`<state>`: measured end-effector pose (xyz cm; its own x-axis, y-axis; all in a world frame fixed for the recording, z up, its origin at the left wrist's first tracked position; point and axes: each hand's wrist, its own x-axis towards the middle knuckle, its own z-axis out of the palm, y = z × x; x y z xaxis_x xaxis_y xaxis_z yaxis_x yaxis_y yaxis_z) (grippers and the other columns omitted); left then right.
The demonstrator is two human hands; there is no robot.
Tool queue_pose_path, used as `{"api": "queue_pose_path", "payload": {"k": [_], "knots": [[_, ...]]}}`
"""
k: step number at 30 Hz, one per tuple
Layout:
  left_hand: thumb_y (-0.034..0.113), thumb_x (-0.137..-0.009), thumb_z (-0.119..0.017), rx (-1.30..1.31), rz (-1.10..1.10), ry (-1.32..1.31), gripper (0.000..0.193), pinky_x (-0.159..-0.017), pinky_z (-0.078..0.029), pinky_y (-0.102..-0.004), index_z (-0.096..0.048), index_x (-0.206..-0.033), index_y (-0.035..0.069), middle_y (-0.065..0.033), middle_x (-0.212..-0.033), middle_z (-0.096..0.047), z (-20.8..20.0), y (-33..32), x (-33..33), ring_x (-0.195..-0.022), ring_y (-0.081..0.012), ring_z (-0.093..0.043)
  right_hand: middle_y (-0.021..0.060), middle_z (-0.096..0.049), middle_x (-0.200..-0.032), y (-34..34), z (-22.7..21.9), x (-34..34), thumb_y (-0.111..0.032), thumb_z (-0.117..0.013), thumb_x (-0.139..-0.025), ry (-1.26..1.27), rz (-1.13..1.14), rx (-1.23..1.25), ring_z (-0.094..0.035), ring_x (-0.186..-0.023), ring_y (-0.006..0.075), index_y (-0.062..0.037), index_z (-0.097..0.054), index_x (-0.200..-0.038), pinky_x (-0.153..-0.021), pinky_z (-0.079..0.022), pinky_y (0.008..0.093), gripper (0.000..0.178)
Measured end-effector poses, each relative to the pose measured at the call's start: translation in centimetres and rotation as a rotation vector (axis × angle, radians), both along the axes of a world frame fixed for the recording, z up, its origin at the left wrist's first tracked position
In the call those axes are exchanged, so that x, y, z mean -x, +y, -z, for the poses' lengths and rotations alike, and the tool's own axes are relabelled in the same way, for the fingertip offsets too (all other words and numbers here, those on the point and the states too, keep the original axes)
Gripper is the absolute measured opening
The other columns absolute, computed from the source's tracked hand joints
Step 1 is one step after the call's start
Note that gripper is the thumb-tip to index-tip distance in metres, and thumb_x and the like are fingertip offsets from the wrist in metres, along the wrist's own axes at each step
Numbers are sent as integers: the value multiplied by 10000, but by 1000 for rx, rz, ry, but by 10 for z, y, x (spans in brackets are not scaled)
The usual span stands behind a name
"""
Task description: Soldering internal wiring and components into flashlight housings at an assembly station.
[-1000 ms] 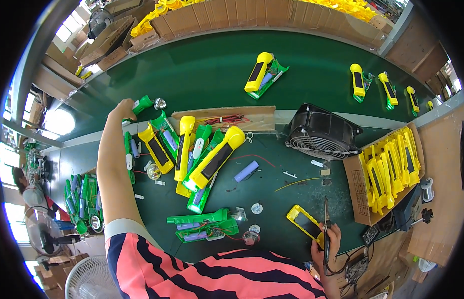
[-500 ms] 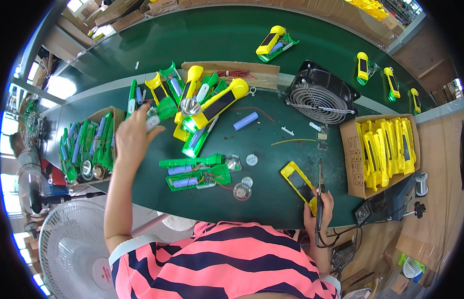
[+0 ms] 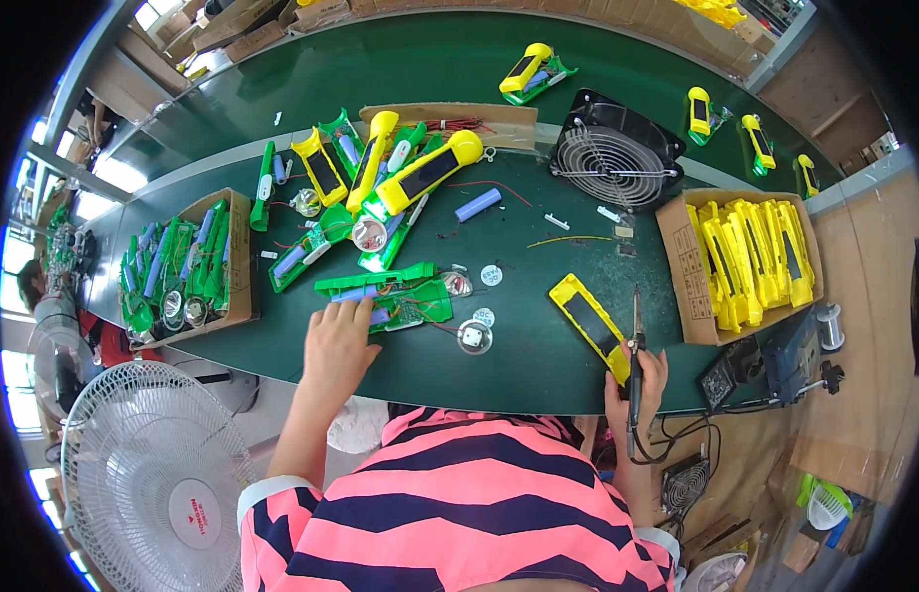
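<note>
My left hand (image 3: 338, 340) is closed over the left end of a green flashlight half (image 3: 420, 306) with a blue battery and wires, its fingertips partly hidden. Just beyond it lies another green half (image 3: 405, 278). A clear round lamp head (image 3: 473, 336) sits to their right, joined by a red wire. In my right hand (image 3: 652, 380) I hold a soldering iron (image 3: 634, 395), tip pointing away from me. That same hand also grips the near end of a yellow cover (image 3: 590, 321) with a dark panel, which slants across the table.
Yellow and green flashlight parts (image 3: 420, 183) are heaped beyond my left hand. Boxes of parts stand left (image 3: 244, 286) and right (image 3: 692, 286). A black fan (image 3: 617, 148) stands at the back; a loose blue battery (image 3: 478, 205) lies mid-table. More flashlights (image 3: 698, 113) lie on the far green belt.
My left hand has left the green part by the heap and come nearer, onto the green half in front of me. My right hand keeps its hold; the whole view has shifted slightly.
</note>
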<state>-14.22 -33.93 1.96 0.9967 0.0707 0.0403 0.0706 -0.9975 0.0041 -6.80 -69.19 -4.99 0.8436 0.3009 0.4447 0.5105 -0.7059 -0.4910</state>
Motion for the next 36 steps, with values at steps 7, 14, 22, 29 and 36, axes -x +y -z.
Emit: {"api": "queue_pose_path", "payload": {"k": [7, 14, 22, 29, 36], "knots": [[48, -531, -668, 218, 144, -146, 450, -814, -356, -400, -502, -949, 43, -108, -888, -533, 5, -14, -1, -885, -283, -487, 107, -615, -924, -6, 8, 8, 27, -585, -700, 18, 63, 33, -590, -872, 245, -40, -493, -1012, -993, -292, 446, 332], [91, -551, -698, 496, 463, 20, 437, -856, -382, -402, -516, -945, 34, -103, -905, -519, 22, -50, -18, -929, -290, -488, 119, -603, -1006, -1, 16, 10, 39, -558, -740, 153, 160, -77, -523, -1045, 320, -25, -464, -1051, -884, -409, 350, 332], [106, -642, -643, 418, 368, -232, 192, -818, -412, -396, -601, -812, 28, -76, -868, -569, 5, -38, -48, -831, -246, -545, 117, -611, -1002, 3, 8, 1, 50, -556, -735, 89, 65, -91, -575, -975, 285, -28, -427, -1067, -833, -444, 326, 364], [140, -616, -654, 533, 728, -19, 195, -697, -387, -304, -588, -782, 62, -54, -808, -502, 6, -110, -50, -805, -199, -473, 149, -611, -955, 7, 11, 1, 17, -551, -753, 175, 59, -191, -591, -916, 305, -26, -488, -1019, -776, -466, 321, 276], [56, -718, -609, 1191, 591, 153, 73, -728, -415, -306, -618, -763, -1, -83, -893, -548, 23, -107, -63, -866, -227, -513, 140, -617, -962, -2, 21, 2, 29, -575, -740, 181, 40, -104, -615, -833, 292, -31, -460, -1032, -689, -484, 303, 319]]}}
